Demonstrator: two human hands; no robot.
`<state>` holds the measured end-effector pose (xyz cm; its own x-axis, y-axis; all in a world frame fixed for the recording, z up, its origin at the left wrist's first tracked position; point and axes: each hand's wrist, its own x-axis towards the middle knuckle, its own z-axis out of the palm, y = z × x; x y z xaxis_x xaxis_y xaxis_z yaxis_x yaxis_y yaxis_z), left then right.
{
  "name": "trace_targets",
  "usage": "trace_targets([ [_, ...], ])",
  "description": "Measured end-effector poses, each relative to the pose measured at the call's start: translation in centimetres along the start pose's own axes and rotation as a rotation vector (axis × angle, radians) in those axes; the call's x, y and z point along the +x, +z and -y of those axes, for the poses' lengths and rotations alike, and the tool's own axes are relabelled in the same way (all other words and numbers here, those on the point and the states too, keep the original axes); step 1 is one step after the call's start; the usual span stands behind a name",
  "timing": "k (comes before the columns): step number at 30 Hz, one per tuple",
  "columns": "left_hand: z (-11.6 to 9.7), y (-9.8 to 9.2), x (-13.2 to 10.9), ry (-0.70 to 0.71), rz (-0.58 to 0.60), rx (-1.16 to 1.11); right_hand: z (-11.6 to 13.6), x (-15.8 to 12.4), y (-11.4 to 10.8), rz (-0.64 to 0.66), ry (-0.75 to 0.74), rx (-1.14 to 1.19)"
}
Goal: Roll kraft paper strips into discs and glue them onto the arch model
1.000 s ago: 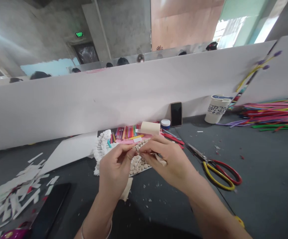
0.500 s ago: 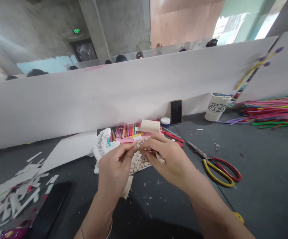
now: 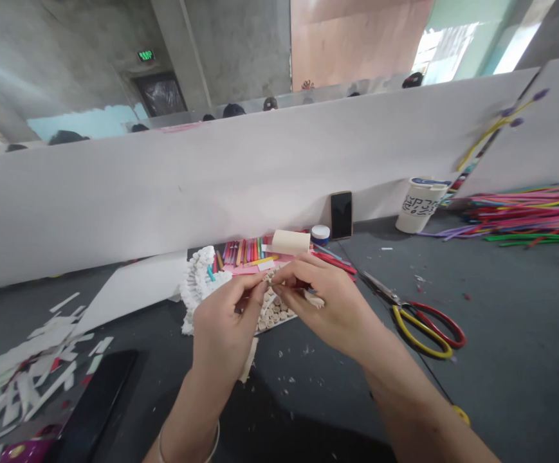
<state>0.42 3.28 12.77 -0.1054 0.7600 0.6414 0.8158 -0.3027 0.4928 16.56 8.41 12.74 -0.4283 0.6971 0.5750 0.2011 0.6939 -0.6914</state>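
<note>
My left hand (image 3: pixel 226 315) and my right hand (image 3: pixel 325 299) meet fingertip to fingertip over the middle of the table. Both are closed in a pinch on a thin beige paper strip (image 3: pixel 314 300), whose loose part shows beneath my right fingers. The pinched part is tiny and mostly hidden. Below them lies a panel covered with small beige paper rolls (image 3: pixel 274 313), partly behind my hands. White ruffled paper pieces (image 3: pixel 196 283) adjoin it on the left. Another beige strip (image 3: pixel 249 361) is beside my left wrist.
Scissors (image 3: pixel 417 315) lie open-bladed at the right. Behind my hands are coloured sticks (image 3: pixel 244 251), a beige paper roll (image 3: pixel 291 242), a small jar (image 3: pixel 320 234) and a propped phone (image 3: pixel 341 215). A cup (image 3: pixel 419 206), pipe cleaners (image 3: pixel 525 209), paper scraps (image 3: pixel 33 366) and a black phone (image 3: pixel 98 399) surround them.
My fingers have shifted slightly at the pinch, and the right-hand fingers are bent a bit differently. The view has tilted a little; the things on the table stay where they were.
</note>
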Motion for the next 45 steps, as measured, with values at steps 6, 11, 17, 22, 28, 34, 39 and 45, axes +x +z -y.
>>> trace_targets([
  [6, 0.1, 1.5, -0.5, 0.123, -0.145, 0.093, 0.0, -0.1, 0.4, -0.038, -0.020, -0.021],
  [11, 0.0, 1.6, -0.5, 0.074, -0.085, 0.028, -0.3, 0.1, 0.7, -0.092, -0.017, -0.024],
  [17, 0.4, 0.3, -0.1, -0.100, -0.001, -0.197, 0.0, 0.1, 0.2, -0.051, -0.083, 0.009],
  [22, 0.6, -0.1, 0.5, -0.195, 0.097, -0.453, 0.2, 0.1, -0.1, -0.016, -0.118, -0.001],
  [28, 0.5, 0.0, 0.5, -0.228, 0.097, -0.496, -0.1, 0.1, 0.3, -0.043, -0.081, 0.017],
  [34, 0.8, 0.4, 0.2, -0.196, -0.046, -0.395, 0.1, 0.2, 0.5, -0.064, 0.048, 0.099],
  [39, 1.3, 0.3, 0.3, -0.222, -0.007, -0.473, 0.3, 0.1, -0.2, -0.021, -0.051, 0.092],
  [45, 2.0, 0.2, 0.9, -0.285, 0.184, -0.805, 0.0, 0.2, -0.3, -0.002, -0.093, 0.091],
])
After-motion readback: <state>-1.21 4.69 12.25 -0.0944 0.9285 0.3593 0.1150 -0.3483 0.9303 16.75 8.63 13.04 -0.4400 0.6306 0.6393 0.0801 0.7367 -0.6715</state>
